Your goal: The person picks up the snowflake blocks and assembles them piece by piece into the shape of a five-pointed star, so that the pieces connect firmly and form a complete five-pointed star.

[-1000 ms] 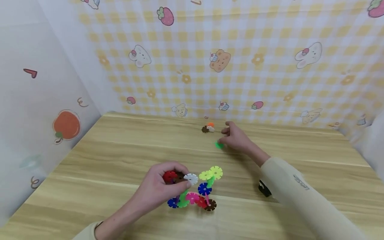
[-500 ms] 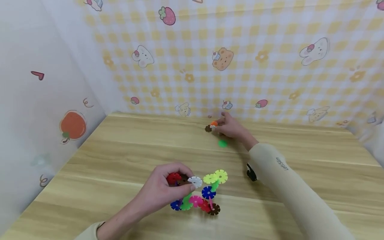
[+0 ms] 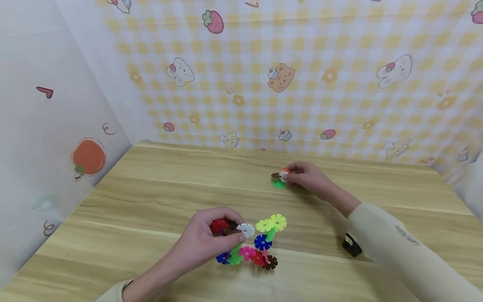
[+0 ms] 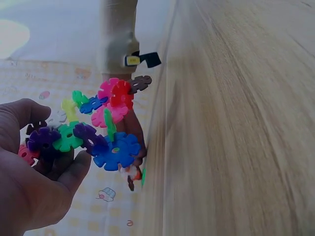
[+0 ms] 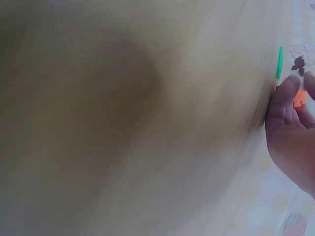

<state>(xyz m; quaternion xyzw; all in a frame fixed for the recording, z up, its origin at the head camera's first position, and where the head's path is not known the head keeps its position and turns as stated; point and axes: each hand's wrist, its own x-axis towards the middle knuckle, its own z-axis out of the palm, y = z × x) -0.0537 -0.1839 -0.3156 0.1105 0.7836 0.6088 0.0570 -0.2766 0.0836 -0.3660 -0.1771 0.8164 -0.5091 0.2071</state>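
Observation:
My left hand (image 3: 203,235) holds a chain of interlocking plastic snowflake discs (image 3: 247,253) between thumb and fingers, a white disc close by the thumb tip. The left wrist view shows the chain's purple, green, blue, pink and yellow discs (image 4: 116,150) spreading out from that hand (image 4: 37,182). Farther off, my right hand (image 3: 311,179) pinches a small joined cluster of white, brown and orange snowflake discs (image 3: 283,176). A green disc (image 3: 279,185) shows just below the cluster. In the right wrist view, the thumb and fingers (image 5: 288,96) close on the cluster.
The wood-grain table (image 3: 181,180) runs back to a yellow checked cloth wall (image 3: 241,75) with cartoon prints. A white printed wall (image 3: 49,138) stands at the left. A black device (image 3: 351,246) sits at the right sleeve.
My right hand has gone from the green disc to the white, brown and orange cluster, gripped it and brought it nearer, over the green disc. The left hand still holds its chain.

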